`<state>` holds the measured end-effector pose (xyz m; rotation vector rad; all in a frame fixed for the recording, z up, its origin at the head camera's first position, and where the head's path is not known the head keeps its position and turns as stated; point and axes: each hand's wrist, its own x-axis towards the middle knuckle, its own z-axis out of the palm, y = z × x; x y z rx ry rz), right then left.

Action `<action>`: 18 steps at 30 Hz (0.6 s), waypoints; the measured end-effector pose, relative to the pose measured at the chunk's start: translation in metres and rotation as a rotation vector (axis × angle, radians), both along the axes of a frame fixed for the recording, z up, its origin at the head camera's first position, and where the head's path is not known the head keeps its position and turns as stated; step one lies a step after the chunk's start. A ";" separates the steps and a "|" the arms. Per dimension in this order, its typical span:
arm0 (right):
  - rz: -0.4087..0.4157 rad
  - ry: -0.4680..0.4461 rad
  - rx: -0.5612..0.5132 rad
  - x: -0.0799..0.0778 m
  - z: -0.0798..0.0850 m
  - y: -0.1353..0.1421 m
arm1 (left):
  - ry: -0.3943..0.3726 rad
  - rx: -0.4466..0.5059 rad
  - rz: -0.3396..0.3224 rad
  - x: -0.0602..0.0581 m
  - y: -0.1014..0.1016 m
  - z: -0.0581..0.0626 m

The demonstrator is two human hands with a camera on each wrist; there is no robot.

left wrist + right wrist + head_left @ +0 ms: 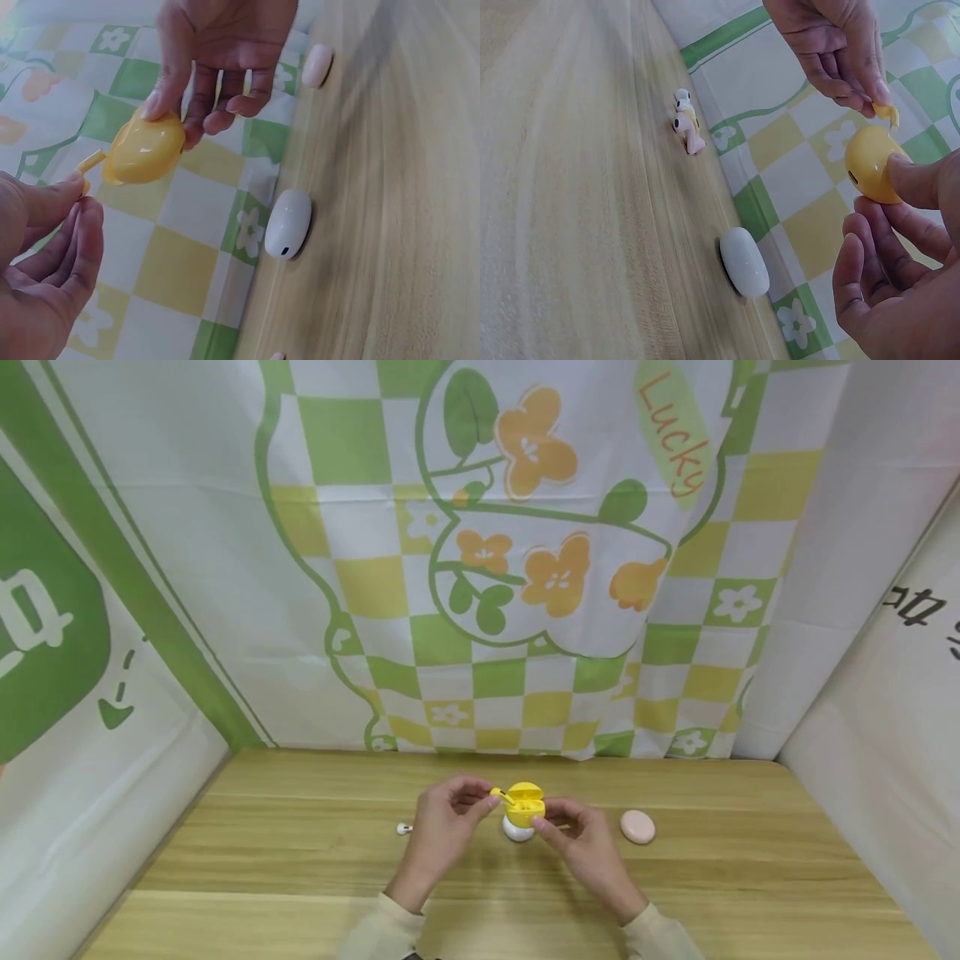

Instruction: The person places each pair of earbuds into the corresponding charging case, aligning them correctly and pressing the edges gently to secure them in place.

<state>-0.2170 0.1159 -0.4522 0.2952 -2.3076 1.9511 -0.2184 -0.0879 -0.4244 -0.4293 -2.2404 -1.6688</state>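
Note:
My left hand (442, 827) pinches a yellow earbud (498, 792) between thumb and fingertips, its stem pointing towards the yellow earbud case (527, 817). My right hand (588, 843) grips that round case by its side, thumb in front. The case's lid stands raised, and its inside faces me in the head view. In the left wrist view the earbud (91, 160) sits close beside the case (146, 150); whether they touch I cannot tell. The case (871, 161) is held above the table, and the earbud (887, 113) shows just above it in the right wrist view.
Behind and below the yellow case, a white earbud case (517, 832) lies on the wooden table (300, 843). A pink case (637, 827) lies to the right. Loose earbuds (686, 124), white, pink and some yellow, lie left, mostly behind my left hand. A patterned cloth (480, 677) hangs behind.

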 end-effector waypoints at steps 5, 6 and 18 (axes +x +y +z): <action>0.015 -0.011 0.013 0.000 0.001 -0.001 | 0.097 -0.093 0.026 0.002 0.003 -0.001; 0.019 -0.013 0.016 0.001 0.001 -0.001 | 0.108 -0.105 0.027 0.002 0.003 -0.002; 0.052 -0.005 0.035 0.002 -0.001 -0.001 | 0.176 -0.181 -0.008 0.005 0.006 -0.003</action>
